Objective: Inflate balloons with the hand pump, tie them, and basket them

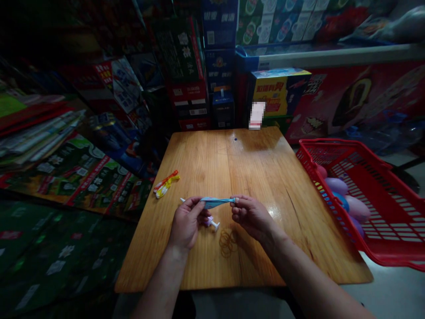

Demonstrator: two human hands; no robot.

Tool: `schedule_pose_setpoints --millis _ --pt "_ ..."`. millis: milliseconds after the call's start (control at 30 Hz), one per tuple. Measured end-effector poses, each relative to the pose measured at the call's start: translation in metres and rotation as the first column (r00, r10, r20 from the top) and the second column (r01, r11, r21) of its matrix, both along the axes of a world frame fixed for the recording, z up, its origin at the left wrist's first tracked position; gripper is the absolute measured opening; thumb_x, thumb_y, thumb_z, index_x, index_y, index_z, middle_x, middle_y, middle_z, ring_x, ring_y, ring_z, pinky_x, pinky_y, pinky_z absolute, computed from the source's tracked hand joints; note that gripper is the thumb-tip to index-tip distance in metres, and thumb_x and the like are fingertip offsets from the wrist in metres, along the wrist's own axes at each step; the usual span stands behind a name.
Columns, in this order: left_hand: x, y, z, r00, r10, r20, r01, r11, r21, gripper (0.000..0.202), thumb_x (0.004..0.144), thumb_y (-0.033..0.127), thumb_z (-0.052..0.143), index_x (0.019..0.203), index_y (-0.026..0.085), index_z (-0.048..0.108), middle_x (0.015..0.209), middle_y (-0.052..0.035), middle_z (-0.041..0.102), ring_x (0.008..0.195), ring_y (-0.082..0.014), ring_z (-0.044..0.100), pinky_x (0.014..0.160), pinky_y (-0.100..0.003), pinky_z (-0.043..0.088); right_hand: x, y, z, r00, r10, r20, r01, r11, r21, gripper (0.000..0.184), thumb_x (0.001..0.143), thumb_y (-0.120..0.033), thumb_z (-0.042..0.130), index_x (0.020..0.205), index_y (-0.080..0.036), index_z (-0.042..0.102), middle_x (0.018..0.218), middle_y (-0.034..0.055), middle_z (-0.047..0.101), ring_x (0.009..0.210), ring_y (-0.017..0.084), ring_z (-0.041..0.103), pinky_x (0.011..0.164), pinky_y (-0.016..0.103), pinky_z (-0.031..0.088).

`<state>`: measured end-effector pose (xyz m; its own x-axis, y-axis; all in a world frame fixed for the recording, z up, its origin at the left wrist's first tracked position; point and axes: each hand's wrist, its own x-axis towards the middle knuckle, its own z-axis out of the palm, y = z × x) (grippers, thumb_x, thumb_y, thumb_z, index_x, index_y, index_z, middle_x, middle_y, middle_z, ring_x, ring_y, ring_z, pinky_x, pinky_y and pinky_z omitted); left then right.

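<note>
A limp light-blue balloon (215,203) is stretched sideways above the wooden table between my two hands. My left hand (187,220) pinches its wider end between thumb and fingers. The narrow end is pinched by my right hand (249,215). Just below my left fingers shows a small pump (212,223) with a white handle and a purplish part; whether the hand touches it I cannot tell. A white tip (182,200) sticks out past the left knuckles. Several tan rubber bands (226,244) lie in a loose heap in front of my right hand.
Flat orange and yellow balloons (166,184) lie at the left of the table (206,155). A red basket (378,248) holding several inflated balloons (357,208) stands at the right. Stacked boxes (219,66) and a yellow-and-blue carton (272,95) rise beyond the far edge.
</note>
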<state>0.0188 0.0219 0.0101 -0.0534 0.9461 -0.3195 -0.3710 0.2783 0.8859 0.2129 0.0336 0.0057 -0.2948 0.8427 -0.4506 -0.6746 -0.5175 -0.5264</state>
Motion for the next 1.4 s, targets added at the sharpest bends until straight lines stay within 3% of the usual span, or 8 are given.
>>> schedule_pose_setpoints --millis 400,600,700,833,967,1067,1200,1400 --pt "0.003 -0.002 -0.002 0.998 -0.019 -0.062 0.021 0.999 0.038 0.031 0.076 0.038 0.075 0.089 0.013 0.063 0.063 -0.0024 0.065 0.051 -0.0115 0.058 0.048 -0.022 0.047 -0.011 -0.001 0.003 0.993 0.015 0.114 -0.022 0.998 0.061 0.026 0.073 -0.026 0.080 0.089 -0.013 0.065 0.075 0.0050 0.066 0.060 0.008 0.056 0.053 0.019 0.043" --pt "-0.032 0.016 -0.003 0.949 0.312 0.039 -0.314 0.946 0.082 0.022 0.065 0.023 0.077 0.078 0.014 0.062 0.060 0.0037 0.057 0.048 -0.0054 0.049 0.045 -0.015 0.037 0.002 0.007 -0.007 0.893 -0.141 0.428 0.114 0.989 0.090 0.026 0.072 -0.032 0.077 0.070 -0.014 0.058 0.063 0.0009 0.059 0.047 0.006 0.045 0.043 0.019 0.033" --pt "-0.049 0.021 -0.001 0.900 0.420 -0.117 -0.395 0.899 0.187 0.018 0.065 0.020 0.074 0.077 0.015 0.062 0.056 0.0049 0.055 0.047 -0.0065 0.048 0.045 -0.016 0.038 0.011 0.011 -0.008 0.841 -0.186 0.508 0.114 0.979 0.170 0.025 0.074 -0.033 0.075 0.069 -0.015 0.058 0.061 0.0003 0.058 0.046 0.007 0.044 0.043 0.021 0.033" --pt "-0.033 0.008 0.008 0.809 0.352 -0.471 -0.197 0.917 0.346 0.014 0.078 0.029 0.070 0.082 0.015 0.067 0.064 -0.0003 0.063 0.054 -0.0102 0.057 0.052 -0.020 0.046 0.003 0.004 -0.001 0.857 -0.114 0.502 -0.025 0.965 0.261 0.027 0.080 -0.041 0.071 0.080 -0.016 0.064 0.080 0.0066 0.067 0.064 0.013 0.061 0.055 0.025 0.045" --pt "0.000 -0.009 0.013 0.839 0.191 -0.509 -0.031 0.952 0.305 0.021 0.084 0.038 0.066 0.088 0.017 0.066 0.074 -0.0033 0.068 0.058 -0.0145 0.063 0.052 -0.024 0.050 -0.014 -0.010 0.007 0.907 0.068 0.416 -0.203 0.935 0.290 0.037 0.084 -0.049 0.067 0.107 -0.020 0.066 0.111 0.0108 0.066 0.092 0.021 0.066 0.069 0.031 0.052" --pt "0.008 -0.012 0.011 0.867 0.162 -0.472 -0.029 0.961 0.275 0.024 0.084 0.041 0.066 0.087 0.017 0.065 0.069 -0.0022 0.067 0.051 -0.0138 0.061 0.047 -0.023 0.048 -0.020 -0.014 0.008 0.915 0.153 0.373 -0.267 0.923 0.276 0.038 0.085 -0.051 0.066 0.107 -0.020 0.068 0.107 0.0098 0.066 0.084 0.018 0.065 0.063 0.028 0.050" --pt "0.002 -0.008 0.009 0.869 0.199 -0.453 -0.084 0.962 0.262 0.025 0.082 0.041 0.068 0.087 0.016 0.066 0.069 -0.0024 0.067 0.054 -0.0131 0.061 0.048 -0.021 0.047 -0.024 -0.015 0.005 0.875 0.157 0.458 -0.310 0.908 0.281 0.028 0.077 -0.033 0.077 0.099 -0.018 0.070 0.093 0.0069 0.069 0.078 0.015 0.063 0.059 0.024 0.044" --pt "0.001 -0.007 0.010 0.890 0.188 -0.415 -0.096 0.968 0.233 0.026 0.081 0.041 0.069 0.088 0.015 0.065 0.062 -0.0008 0.064 0.049 -0.0125 0.059 0.043 -0.019 0.043 -0.027 -0.012 -0.006 0.887 0.015 0.462 -0.142 0.960 0.243 0.023 0.073 -0.027 0.076 0.093 -0.017 0.070 0.083 0.0043 0.066 0.068 0.012 0.058 0.051 0.022 0.037"
